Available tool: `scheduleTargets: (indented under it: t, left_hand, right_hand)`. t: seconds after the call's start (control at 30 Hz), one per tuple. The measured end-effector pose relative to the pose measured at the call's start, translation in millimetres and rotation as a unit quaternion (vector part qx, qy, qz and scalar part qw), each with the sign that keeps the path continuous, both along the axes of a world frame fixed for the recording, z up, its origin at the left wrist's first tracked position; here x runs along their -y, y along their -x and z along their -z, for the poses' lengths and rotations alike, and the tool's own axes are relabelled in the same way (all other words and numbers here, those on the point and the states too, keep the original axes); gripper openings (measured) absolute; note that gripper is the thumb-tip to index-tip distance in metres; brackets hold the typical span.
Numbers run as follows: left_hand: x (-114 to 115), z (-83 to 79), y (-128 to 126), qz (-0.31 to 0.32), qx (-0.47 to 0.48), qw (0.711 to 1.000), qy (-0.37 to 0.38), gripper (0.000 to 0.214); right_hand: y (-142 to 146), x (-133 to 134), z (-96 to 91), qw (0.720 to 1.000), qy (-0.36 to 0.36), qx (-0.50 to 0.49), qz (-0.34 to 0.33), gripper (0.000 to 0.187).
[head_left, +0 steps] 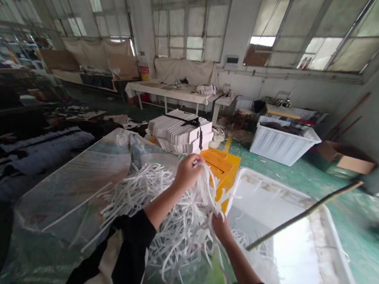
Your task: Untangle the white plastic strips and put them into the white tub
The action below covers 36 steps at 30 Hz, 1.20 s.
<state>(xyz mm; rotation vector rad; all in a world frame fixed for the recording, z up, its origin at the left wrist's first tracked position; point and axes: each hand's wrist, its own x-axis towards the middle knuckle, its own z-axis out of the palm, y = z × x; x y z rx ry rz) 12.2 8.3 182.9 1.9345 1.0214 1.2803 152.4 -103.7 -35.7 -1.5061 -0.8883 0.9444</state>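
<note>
My left hand (188, 171) is raised, its fingers pinched around the upper end of a bunch of white strips (207, 182). Lower and to the right, my right hand (219, 226) closes on the same hanging strips, some trailing down past my wrist. Below both hands spreads a tangled heap of loose white strips (153, 198), lying on a clear plastic sheet (73, 191). A few long strips stick out of the heap to the left. My fingertips are partly hidden by the strips.
A white tub (332, 232) stands at my right, with a wooden stick (306, 216) slanting across it. Ahead are yellow plastic crates (230, 166) and a strapped stack of white sheets (180, 131). Farther back stand a white bin (281, 143), a cardboard box (349, 160) and a long table (168, 93).
</note>
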Motion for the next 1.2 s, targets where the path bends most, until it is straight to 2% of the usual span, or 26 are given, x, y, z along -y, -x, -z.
scheduleTargets:
  t: [0.07, 0.13, 0.2, 0.27, 0.33, 0.37, 0.4, 0.47, 0.53, 0.6, 0.67, 0.7, 0.77, 0.87, 0.97, 1.03, 1.07, 1.13, 1.2]
  left_hand:
    - [-3.3, -14.1, 10.0, -0.054, 0.069, 0.996, -0.005, 0.018]
    - [-1.6, -16.1, 15.5, -0.038, 0.051, 0.998, -0.014, 0.020]
    - [8.0, 0.9, 13.4, 0.023, -0.049, 0.998, -0.023, 0.021]
    - [23.5, 32.1, 4.6, 0.098, -0.176, 0.979, -0.025, 0.023]
    - [37.8, 61.4, -5.1, 0.158, -0.267, 0.951, -0.012, 0.014]
    - [41.7, 69.3, -8.2, 0.173, -0.278, 0.945, -0.010, 0.010]
    - [42.6, 70.7, -9.3, 0.172, -0.263, 0.949, -0.010, 0.010]
    - [35.1, 53.6, -5.0, 0.135, -0.166, 0.977, -0.006, 0.013]
    - [20.2, 19.7, 6.6, 0.077, -0.030, 0.997, 0.007, 0.014]
    - [6.7, -12.1, 19.9, 0.043, 0.068, 0.997, -0.001, 0.019]
    - [0.5, -25.6, 28.2, 0.041, 0.094, 0.995, -0.016, 0.025]
    - [0.5, -23.3, 29.5, 0.048, 0.075, 0.996, -0.019, 0.027]
    - [4.9, -1.8, 27.6, 0.064, -0.013, 0.998, -0.011, 0.027]
    - [17.3, 55.7, 22.3, 0.078, -0.163, 0.983, 0.033, 0.024]
    - [34.3, 113.9, 20.4, 0.114, -0.200, 0.963, 0.137, 0.016]
    - [48.3, 141.4, 19.0, 0.178, -0.177, 0.945, 0.210, 0.020]
    - [55.3, 150.4, 17.7, 0.218, -0.145, 0.935, 0.239, 0.026]
    - [65.8, 158.0, 14.7, 0.269, -0.066, 0.919, 0.282, 0.037]
    - [67.7, 152.9, 13.5, 0.252, -0.023, 0.921, 0.297, 0.035]
  right_hand:
    - [-3.9, 13.0, 16.0, 0.998, 0.065, 0.016, -0.013, 0.012]
    - [-1.9, 22.1, 12.8, 0.995, 0.095, -0.021, -0.019, 0.019]
    - [4.3, 22.3, -12.0, 0.989, 0.069, -0.128, -0.035, 0.033]
    - [10.6, 13.3, -48.9, 0.970, -0.003, -0.237, -0.057, 0.045]
    - [14.1, 0.9, -78.9, 0.971, -0.073, -0.220, -0.057, 0.044]
    - [14.6, -4.0, -85.4, 0.978, -0.099, -0.180, -0.042, 0.041]
    - [14.6, -6.8, -84.2, 0.984, -0.108, -0.138, -0.019, 0.037]
    - [14.2, -4.1, -60.3, 0.995, -0.062, -0.079, 0.027, 0.033]
    - [14.2, 8.3, -18.8, 0.996, 0.046, -0.060, 0.043, 0.031]
    - [14.3, 23.8, 20.8, 0.992, 0.111, -0.054, 0.029, 0.027]
    - [13.8, 34.1, 43.1, 0.990, 0.128, -0.061, 0.015, 0.025]
    - [13.2, 35.7, 45.8, 0.990, 0.125, -0.067, 0.010, 0.025]
    - [11.1, 32.4, 37.1, 0.992, 0.101, -0.076, 0.002, 0.027]
    - [8.7, 21.4, 4.5, 0.997, 0.026, -0.074, 0.001, 0.029]
    - [13.3, 17.4, -28.7, 0.997, 0.001, -0.076, -0.012, 0.033]
    - [20.3, 18.5, -45.9, 0.996, -0.007, -0.091, -0.022, 0.035]
    - [23.9, 18.9, -53.1, 0.995, -0.021, -0.098, -0.021, 0.034]
    - [28.5, 17.8, -64.9, 0.993, -0.057, -0.100, -0.011, 0.032]
    - [27.6, 13.3, -72.5, 0.992, -0.085, -0.090, 0.003, 0.031]
